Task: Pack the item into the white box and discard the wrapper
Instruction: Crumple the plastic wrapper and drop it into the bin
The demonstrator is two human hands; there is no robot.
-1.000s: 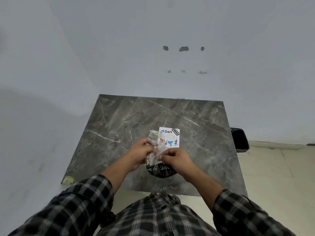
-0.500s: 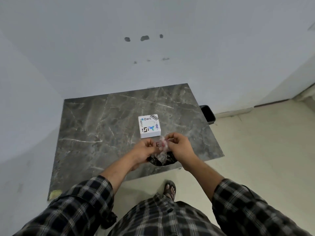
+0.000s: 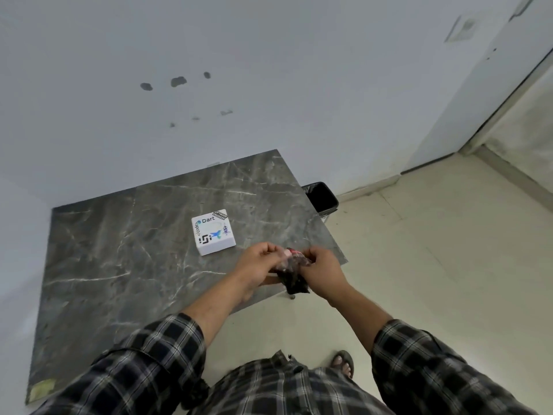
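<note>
**Both hands pinch the wrapper at the table corner, the bin up and to the right**

Just right of the middle of the frame, the left hand point(image 3: 259, 260) and the right hand point(image 3: 321, 266) meet over the near right corner of the grey marble-patterned table point(image 3: 125, 265). Between them hangs a crumpled clear and dark plastic wrapper point(image 3: 291, 272). Each hand is curled, with the fingertips pressed together on the top of the wrapper, and the rest of the wrapper droops down past the table edge. Something small and pink or red shows at the top between the fingers; what it is cannot be told.

The white square box with colourful stickers on its lid point(image 3: 213, 231) lies flat on the table, up and to the left of the hands, near the left hand but not touching it. Its lid looks closed. Whether the item is already inside, the picture does not show.

The black waste bin point(image 3: 321, 196) stands on the floor just behind the far right corner of the table, above and a little right of the hands. The right hand is the nearer one to it. For the discarding, the wrapper probably has to travel up and to the right in the frame, past the table corner, so the right hand seems the natural one to carry it. The wrapper is light and crumpled, so it may spring open or fall beside the bin if it is released too early.
</note>
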